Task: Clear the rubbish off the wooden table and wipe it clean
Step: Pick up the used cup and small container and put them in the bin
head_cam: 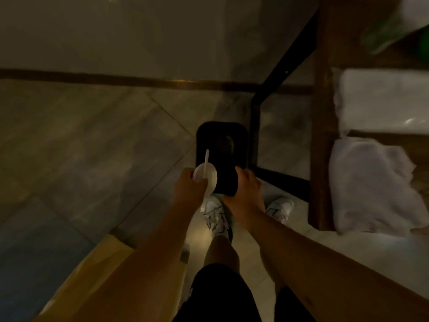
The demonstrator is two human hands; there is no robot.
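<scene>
I look down at the floor beside the wooden table (321, 140). My left hand (189, 190) grips a small white disposable bowl (206, 176) with a white plastic spoon (206, 162) sticking up from it. The bowl hangs over the near left rim of a black bin (221, 159) standing on the floor. My right hand (247, 189) holds the bin's near right edge. A round brownish object lies inside the bin, too dark to identify. On the table lie a crumpled white bag (371, 184), a white sheet or packet (383, 98) and something green (390, 31).
The table's black metal leg frame (255, 126) stands just right of the bin. A light wooden bench (92, 273) is at lower left. My feet in white trainers (216, 214) stand on the tiled floor directly below the bin.
</scene>
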